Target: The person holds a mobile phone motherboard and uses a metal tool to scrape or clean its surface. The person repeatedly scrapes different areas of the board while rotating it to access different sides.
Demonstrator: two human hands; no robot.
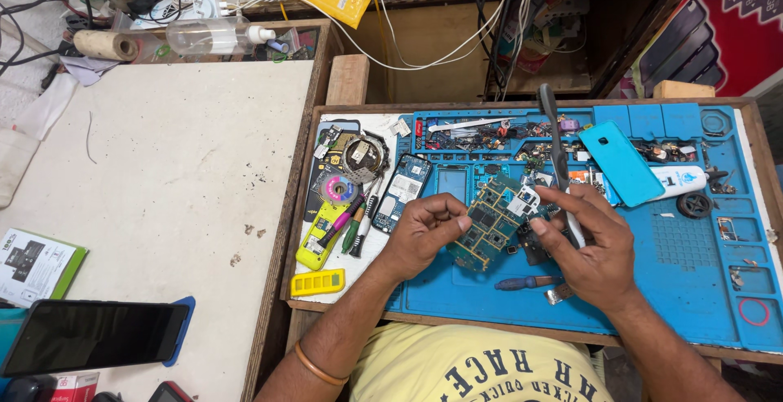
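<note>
Two hands work over a blue mat (652, 288) on a wooden counter (342, 84), tangled cables behind. The left hand (420, 235) pinches a green circuit board (489, 223), its long axis slanting up-right above the mat. The right hand's (591, 247) fingers grip a brush (557, 149), upright.

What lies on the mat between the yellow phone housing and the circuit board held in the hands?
In the head view, between the yellow phone housing and the circuit board lie screwdrivers and an opened phone.

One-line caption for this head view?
Left hand holds a green circuit board above a blue repair mat; right hand grips a brush.
</note>
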